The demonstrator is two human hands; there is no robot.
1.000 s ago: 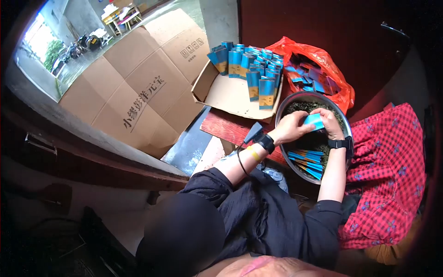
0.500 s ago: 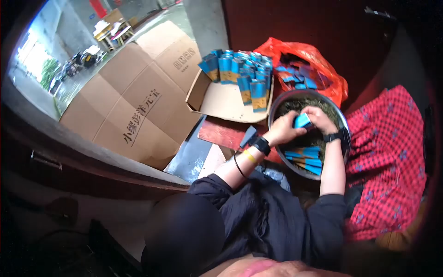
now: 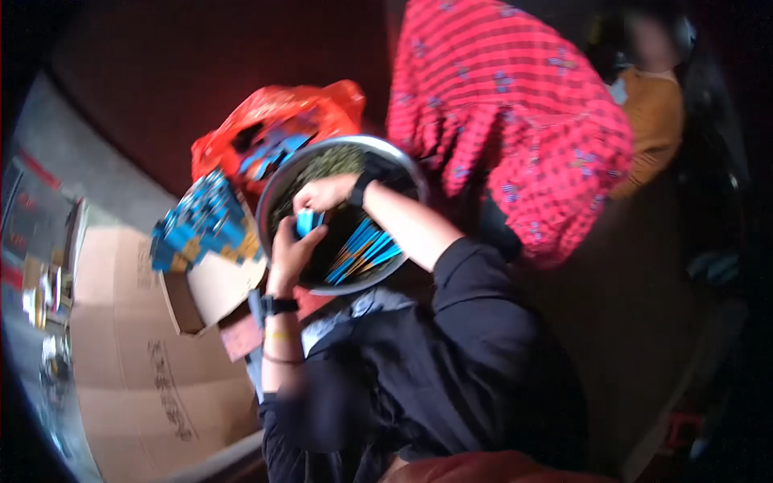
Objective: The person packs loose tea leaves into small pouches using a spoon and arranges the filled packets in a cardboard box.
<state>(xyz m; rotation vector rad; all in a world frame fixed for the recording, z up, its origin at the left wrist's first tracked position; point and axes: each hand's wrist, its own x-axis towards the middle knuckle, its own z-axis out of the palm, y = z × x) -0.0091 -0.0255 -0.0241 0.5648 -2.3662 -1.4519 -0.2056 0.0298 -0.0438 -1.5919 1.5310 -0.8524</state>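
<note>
My left hand [image 3: 291,251] is closed around a small blue packet [image 3: 305,222] held over a metal basin [image 3: 409,155]. My right hand [image 3: 326,193] is bent over the packet's upper end with its fingers drawn together; what they hold is hidden. Dried green leafy material [image 3: 332,161] lies in the basin. Several flat blue-and-orange packets [image 3: 362,251] lie spread on it, below my right forearm. Motion blurs the fine detail.
Left of the basin, a cardboard tray [image 3: 228,288] bears many blue-and-gold packets [image 3: 201,221]. Behind stands a red plastic bag [image 3: 338,103] with blue pieces inside. A large cardboard sheet [image 3: 121,346] is at the left. Red checked cloth [image 3: 515,121] and another person [image 3: 654,113] are at the right.
My view has swung to the right, so the basin and tray appear further left and another person is visible. The blue packet is still in my left hand, over the basin.
</note>
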